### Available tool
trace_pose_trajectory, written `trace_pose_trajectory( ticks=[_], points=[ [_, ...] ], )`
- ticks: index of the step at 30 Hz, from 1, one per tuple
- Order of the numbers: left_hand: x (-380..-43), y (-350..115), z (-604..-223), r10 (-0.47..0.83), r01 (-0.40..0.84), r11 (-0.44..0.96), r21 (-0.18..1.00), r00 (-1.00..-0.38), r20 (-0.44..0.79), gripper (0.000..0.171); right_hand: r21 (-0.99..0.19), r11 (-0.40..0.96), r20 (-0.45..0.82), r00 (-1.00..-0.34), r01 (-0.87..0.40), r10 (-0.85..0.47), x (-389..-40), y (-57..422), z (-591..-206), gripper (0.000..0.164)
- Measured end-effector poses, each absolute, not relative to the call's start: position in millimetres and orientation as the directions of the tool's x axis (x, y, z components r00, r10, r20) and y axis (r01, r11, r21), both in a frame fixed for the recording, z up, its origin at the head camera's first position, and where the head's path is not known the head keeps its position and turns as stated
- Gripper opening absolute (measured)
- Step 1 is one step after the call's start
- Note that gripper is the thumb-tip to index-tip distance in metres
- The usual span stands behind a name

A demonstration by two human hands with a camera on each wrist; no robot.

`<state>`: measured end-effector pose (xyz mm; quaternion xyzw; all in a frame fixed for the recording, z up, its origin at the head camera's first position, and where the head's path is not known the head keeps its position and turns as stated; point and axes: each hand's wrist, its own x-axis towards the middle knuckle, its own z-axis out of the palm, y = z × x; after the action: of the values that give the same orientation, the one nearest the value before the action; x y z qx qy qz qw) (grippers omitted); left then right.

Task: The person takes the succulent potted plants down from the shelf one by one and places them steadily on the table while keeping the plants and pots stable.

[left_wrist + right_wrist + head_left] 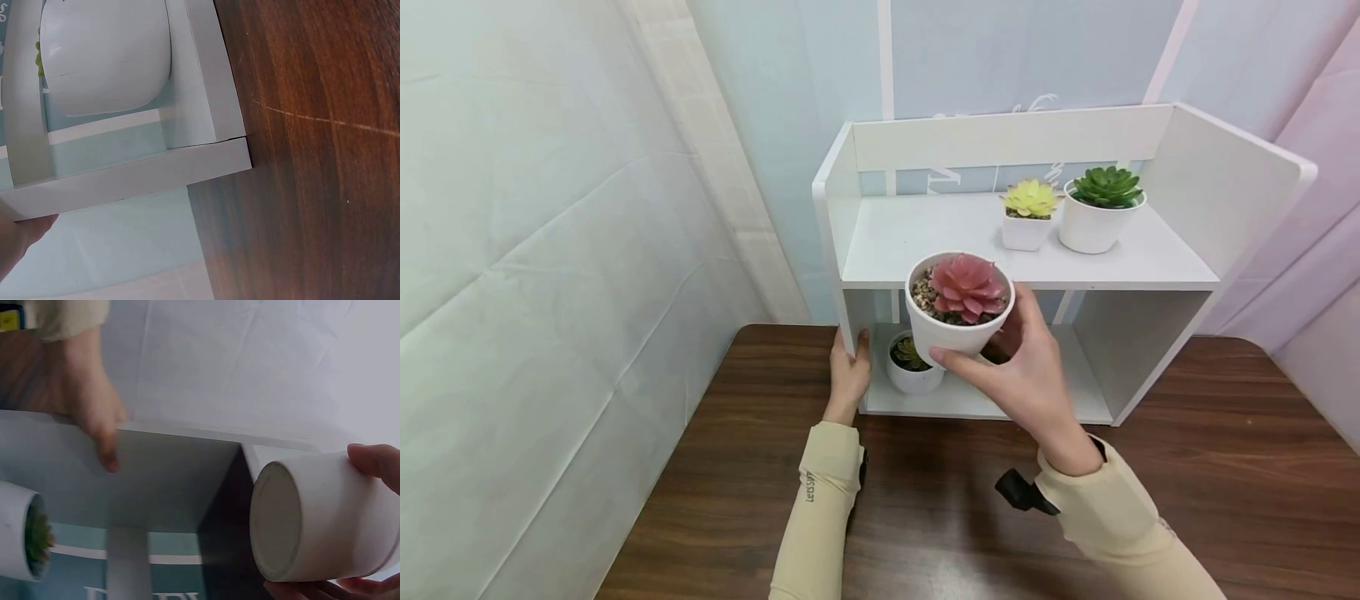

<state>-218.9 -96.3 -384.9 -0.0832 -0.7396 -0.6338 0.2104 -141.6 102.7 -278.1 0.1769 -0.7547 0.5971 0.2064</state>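
My right hand [1033, 375] holds a round white pot with a pink-red succulent [967, 287], thumb on its near side and fingers round the right. The pot is in the air before the upper board of a white two-tier shelf [925, 233]. In the right wrist view the pot's underside [278, 522] shows, tilted. My left hand [848, 375] grips the shelf's left side panel low down, thumb on the inner face; its other fingers are mostly hidden. On the lower board, just right of that hand, stands a white pot with a dark green succulent [913, 371].
On the upper board, toward the right, stand a small square pot with a yellow-green succulent [1027, 225] and a round pot with a green succulent [1097, 225]. The shelf rests on a dark wood table [940, 533]. A pale curtain [550, 275] hangs on the left.
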Motion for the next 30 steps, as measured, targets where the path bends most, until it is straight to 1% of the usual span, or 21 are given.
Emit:
trace_pose_trajectory(
  ticks=[8, 16, 21, 26, 30],
  points=[
    [-219.7, -97.1, -387.2, -0.146, 0.399, 0.202, 0.894, -0.891, 0.431, 0.04, -0.833, 0.303, 0.483, -0.876, -0.464, -0.014, -140.5, 101.4, -305.3, 0.09],
    [-218.6, -97.3, -387.0, -0.145, 0.407, 0.189, 0.894, -0.889, 0.435, 0.039, -0.854, 0.28, 0.454, -0.891, -0.439, -0.01, -139.8, 99.5, -329.1, 0.088],
    [-220.2, -97.7, -388.3, -0.147, 0.402, 0.2, 0.893, -0.889, 0.434, 0.039, -0.861, 0.299, 0.428, -0.904, -0.412, -0.012, -138.9, 99.0, -343.8, 0.088],
    [-234.0, -99.2, -403.3, -0.161, 0.408, 0.176, 0.896, -0.886, 0.435, 0.04, -0.872, 0.318, 0.389, -0.921, -0.373, -0.013, -138.7, 98.7, -357.0, 0.089],
    [-245.4, -100.1, -416.0, -0.171, 0.404, 0.167, 0.899, -0.886, 0.43, 0.041, -0.851, 0.374, 0.392, -0.92, -0.368, -0.011, -137.2, 98.4, -367.4, 0.092]
  ],
)
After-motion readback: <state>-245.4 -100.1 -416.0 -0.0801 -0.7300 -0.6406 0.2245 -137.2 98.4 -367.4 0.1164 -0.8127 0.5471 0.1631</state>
